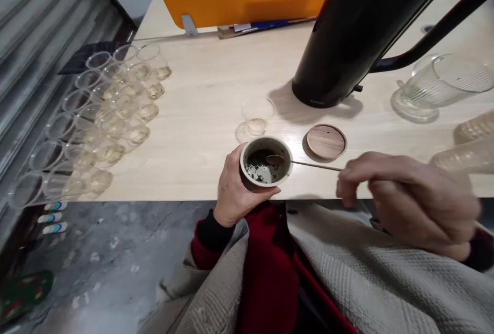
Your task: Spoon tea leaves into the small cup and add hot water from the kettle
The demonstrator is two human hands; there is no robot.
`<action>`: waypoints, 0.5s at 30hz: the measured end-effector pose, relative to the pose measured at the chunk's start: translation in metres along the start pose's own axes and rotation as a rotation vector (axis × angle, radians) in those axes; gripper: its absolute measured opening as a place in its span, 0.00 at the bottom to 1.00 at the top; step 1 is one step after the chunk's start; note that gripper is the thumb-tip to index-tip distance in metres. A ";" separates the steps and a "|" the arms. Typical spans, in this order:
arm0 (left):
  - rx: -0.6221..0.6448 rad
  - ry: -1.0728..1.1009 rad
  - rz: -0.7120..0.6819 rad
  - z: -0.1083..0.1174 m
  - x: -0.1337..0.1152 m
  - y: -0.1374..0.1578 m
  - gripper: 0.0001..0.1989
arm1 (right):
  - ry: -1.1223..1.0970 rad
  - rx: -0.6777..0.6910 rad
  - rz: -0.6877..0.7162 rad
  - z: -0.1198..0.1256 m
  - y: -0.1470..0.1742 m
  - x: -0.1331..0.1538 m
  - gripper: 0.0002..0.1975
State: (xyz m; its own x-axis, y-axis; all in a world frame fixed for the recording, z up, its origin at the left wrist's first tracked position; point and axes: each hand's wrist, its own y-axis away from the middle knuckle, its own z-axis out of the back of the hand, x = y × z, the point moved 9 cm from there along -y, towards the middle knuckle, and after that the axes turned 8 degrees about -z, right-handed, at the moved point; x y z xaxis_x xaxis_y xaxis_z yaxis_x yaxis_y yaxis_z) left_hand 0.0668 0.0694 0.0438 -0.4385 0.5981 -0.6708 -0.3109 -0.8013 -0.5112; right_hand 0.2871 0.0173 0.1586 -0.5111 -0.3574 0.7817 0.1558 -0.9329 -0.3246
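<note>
Canister point(266, 161), small, round and pale-walled with a dark inside, is sitting open at the near edge of the table point(200, 133), close to the middle of the view. Dark loose tea leaves are lying across its bottom, with paler patches showing among them. The left hand point(235, 187) is wrapping around its wall from seven o'clock, fingers clenched on it. A thin spoon point(293, 162) is reaching into the canister from three o'clock, its small bowl hanging over the leaves, and the right hand point(405, 197) is pinching the far end of its handle between thumb and fingertips.

Just past the canister, at two o'clock, a round wooden lid point(326, 141) is lying flat on the table. At twelve o'clock a small glass cup point(258, 116) is standing, a little pale liquid in it. Farther back at one o'clock a tall black kettle point(355, 30) is standing. At three o'clock a ribbed glass pitcher point(440, 84) is resting, and at nine to ten o'clock rows of glass cups point(104, 118) are lining the table's left edge.
</note>
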 end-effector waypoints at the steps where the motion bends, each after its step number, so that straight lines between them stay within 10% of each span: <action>1: 0.003 0.007 0.010 0.000 0.000 0.000 0.52 | -0.002 0.082 0.034 -0.010 -0.005 0.006 0.11; 15: 0.040 0.027 0.036 0.000 0.000 0.001 0.54 | 0.037 0.272 0.207 -0.064 -0.022 -0.003 0.10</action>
State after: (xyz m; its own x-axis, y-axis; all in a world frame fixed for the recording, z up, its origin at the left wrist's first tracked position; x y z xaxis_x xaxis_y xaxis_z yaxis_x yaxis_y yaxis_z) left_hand 0.0668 0.0684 0.0430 -0.4272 0.5691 -0.7026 -0.3296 -0.8216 -0.4651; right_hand 0.2307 0.0419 0.1297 -0.4746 -0.5434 0.6925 0.4770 -0.8199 -0.3165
